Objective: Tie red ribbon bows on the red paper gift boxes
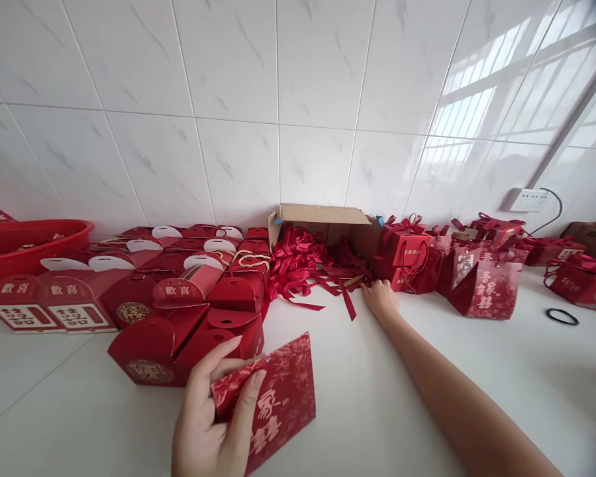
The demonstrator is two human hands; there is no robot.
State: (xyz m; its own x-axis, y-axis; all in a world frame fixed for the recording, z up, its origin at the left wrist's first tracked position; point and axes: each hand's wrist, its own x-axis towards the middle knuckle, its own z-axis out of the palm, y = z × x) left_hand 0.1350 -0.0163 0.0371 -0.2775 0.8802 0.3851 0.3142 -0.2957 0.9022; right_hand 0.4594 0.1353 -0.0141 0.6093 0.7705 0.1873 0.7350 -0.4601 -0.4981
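My left hand [218,411] grips a red paper gift box [285,397] with white characters and a floral print, tilted above the table. The thumb presses on its printed face and the fingers are behind it. Farther forward, my right hand [381,298] rests low at the right edge of a heap of dark red ribbons [300,258]. Its fingers are curled at the ribbon ends, and what they hold, if anything, is hidden. The ribbons spill from an open cardboard box [322,214] lying against the wall.
Several red gift boxes [144,344] are packed together at left, before a red plastic basin [64,232]. Ribbon-tied boxes [491,291] stand at right. A black ring [562,317] lies on the white table [367,411]. A socket [526,199] with a black cable is on the tiled wall.
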